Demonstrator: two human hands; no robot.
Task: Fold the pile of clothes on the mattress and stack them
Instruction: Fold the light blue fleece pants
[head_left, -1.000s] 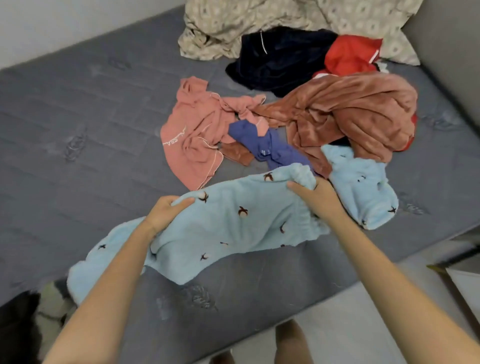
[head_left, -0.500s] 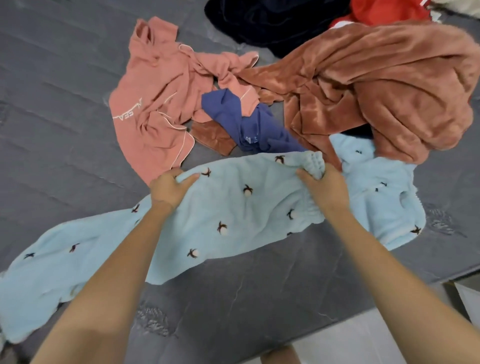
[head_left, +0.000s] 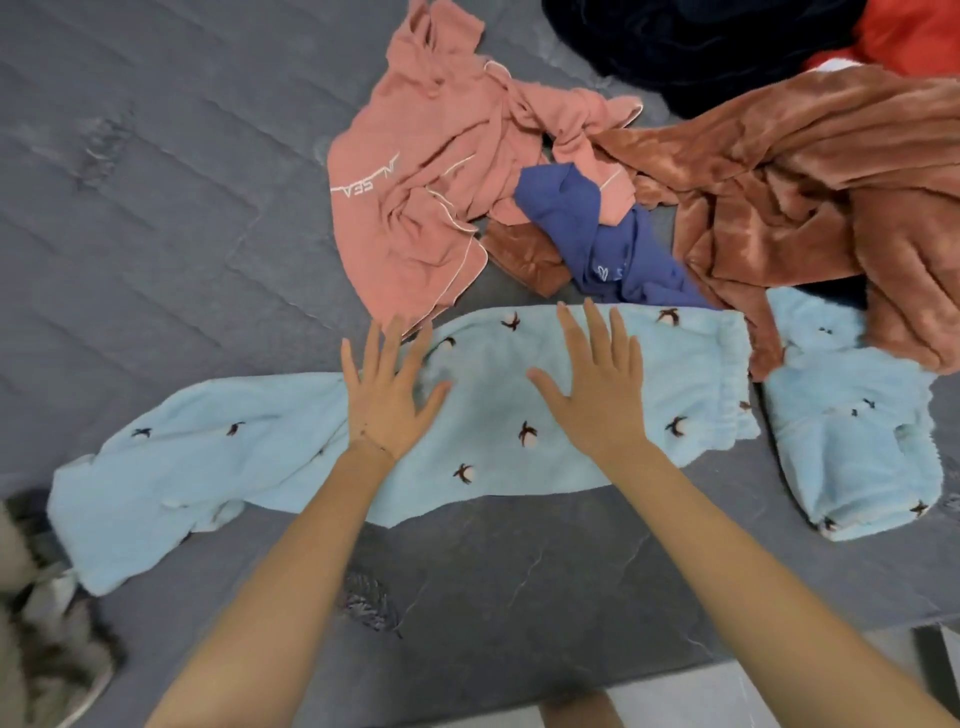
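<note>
Light blue fleece trousers (head_left: 493, 431) with small dark motifs lie flat across the near part of the grey mattress (head_left: 156, 234), waistband to the right, legs trailing left. My left hand (head_left: 387, 395) and my right hand (head_left: 597, 384) lie flat on them, fingers spread and straight. A matching light blue top (head_left: 852, 431) lies to the right. Behind them sits the pile: a pink garment (head_left: 426, 192), a dark blue one (head_left: 608, 244), a rust-brown fleece one (head_left: 810, 202), a black one (head_left: 701, 47) and a red one (head_left: 914, 36).
The mattress's near edge (head_left: 571, 670) runs just below my forearms, with pale floor (head_left: 779, 696) beyond it. A blurred grey and dark object (head_left: 47, 639) sits at the lower left corner. Bare mattress stretches to the left of the pile.
Both hands have let go of the trousers' upper edge and now lie flat on the cloth. The trousers are spread flatter. The view has moved closer and lower.
</note>
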